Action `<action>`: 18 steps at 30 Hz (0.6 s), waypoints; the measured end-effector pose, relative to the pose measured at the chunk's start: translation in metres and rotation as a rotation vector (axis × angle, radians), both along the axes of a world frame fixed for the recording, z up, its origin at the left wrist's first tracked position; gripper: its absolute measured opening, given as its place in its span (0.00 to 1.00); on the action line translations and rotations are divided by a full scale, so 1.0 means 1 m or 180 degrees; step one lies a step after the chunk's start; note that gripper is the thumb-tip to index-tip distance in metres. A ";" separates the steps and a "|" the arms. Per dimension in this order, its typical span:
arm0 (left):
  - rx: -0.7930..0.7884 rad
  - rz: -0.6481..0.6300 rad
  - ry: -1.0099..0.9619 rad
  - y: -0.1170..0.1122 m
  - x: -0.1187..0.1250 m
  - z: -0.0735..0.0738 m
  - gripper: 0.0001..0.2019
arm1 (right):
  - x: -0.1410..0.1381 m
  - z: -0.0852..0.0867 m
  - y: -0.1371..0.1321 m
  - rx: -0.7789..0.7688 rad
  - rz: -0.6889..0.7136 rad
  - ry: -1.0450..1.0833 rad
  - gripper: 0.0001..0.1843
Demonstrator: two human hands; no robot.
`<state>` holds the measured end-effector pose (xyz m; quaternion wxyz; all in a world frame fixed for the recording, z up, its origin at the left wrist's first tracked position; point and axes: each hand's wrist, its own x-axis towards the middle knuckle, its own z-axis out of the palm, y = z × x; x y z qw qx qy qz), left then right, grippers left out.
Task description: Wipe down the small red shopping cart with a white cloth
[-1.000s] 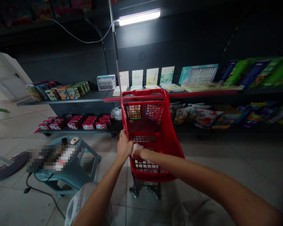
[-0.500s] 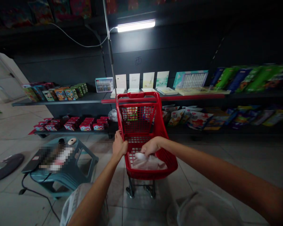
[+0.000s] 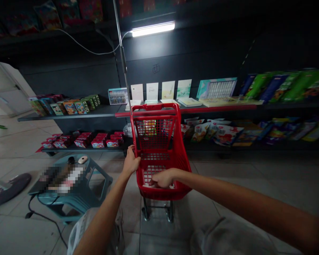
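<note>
A small red shopping cart (image 3: 184, 156) stands in front of me. My left hand (image 3: 131, 161) is closed on the left side of its basket, with the fingers partly hidden by the rim. My right hand (image 3: 163, 177) reaches down inside the basket, close to the near wall, with its fingers curled and pressed low. Under it is a pale cloth (image 3: 172, 186); only small pieces of it show, and the rest is hidden behind my hand and the front rim.
Dark shelves behind the cart carry standing booklets (image 3: 152, 91), small boxes (image 3: 81, 106) and snack bags (image 3: 225, 134). A blue-grey stool (image 3: 90, 196) with devices and a cable stands at the left. A metal pole (image 3: 122, 53) rises along the cart's left side.
My right hand has moved down and slightly left in the basket, and the cloth, spread wide before, is now mostly hidden beneath it. The cart has shifted slightly left; my left hand stays on it.
</note>
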<state>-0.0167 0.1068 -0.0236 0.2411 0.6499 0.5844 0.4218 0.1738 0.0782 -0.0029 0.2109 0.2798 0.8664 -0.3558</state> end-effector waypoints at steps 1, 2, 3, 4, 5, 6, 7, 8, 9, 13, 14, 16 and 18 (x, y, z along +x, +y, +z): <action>0.0028 -0.0055 -0.0012 0.001 -0.002 0.000 0.31 | 0.001 0.004 -0.001 -0.0010 0.0152 -0.0076 0.20; 0.0048 -0.0107 -0.0017 0.001 -0.003 0.000 0.31 | 0.003 0.008 -0.001 0.0013 0.0331 -0.0173 0.23; 0.0067 -0.0155 -0.0020 0.001 -0.005 0.001 0.32 | 0.007 0.013 0.000 0.0076 0.0486 -0.0272 0.25; 0.0072 -0.0196 -0.0016 0.001 -0.006 0.002 0.32 | 0.012 0.017 0.002 0.0184 0.0578 -0.0371 0.26; 0.0058 -0.0225 -0.0011 0.000 -0.007 0.003 0.32 | 0.017 0.021 0.003 0.0333 0.0591 -0.0488 0.26; 0.0026 -0.0238 0.0001 0.000 -0.009 0.004 0.33 | 0.022 0.025 0.004 0.0469 0.0586 -0.0640 0.25; -0.0023 -0.0235 0.0019 0.000 -0.010 0.005 0.34 | 0.027 0.028 0.005 0.0582 0.0569 -0.0795 0.23; -0.0089 -0.0225 0.0044 0.000 -0.012 0.006 0.35 | 0.032 0.031 0.004 0.0669 0.0562 -0.0914 0.22; -0.0166 -0.0210 0.0076 0.001 -0.014 0.008 0.36 | 0.036 0.033 0.003 0.0745 0.0580 -0.0973 0.21; -0.0456 -0.0076 0.0507 0.005 -0.023 0.022 0.36 | 0.042 0.044 -0.007 0.1141 0.0726 -0.0695 0.17; -0.0456 0.0023 0.0724 0.005 -0.024 0.028 0.36 | 0.041 0.046 -0.010 0.1203 0.0744 -0.0629 0.18; -0.0221 0.0272 0.1163 -0.001 -0.023 0.041 0.32 | 0.036 0.048 -0.015 0.1228 0.0733 -0.0587 0.18; 0.0220 0.0476 0.1399 -0.015 -0.015 0.053 0.25 | 0.027 0.046 -0.015 0.1176 0.0749 -0.0610 0.17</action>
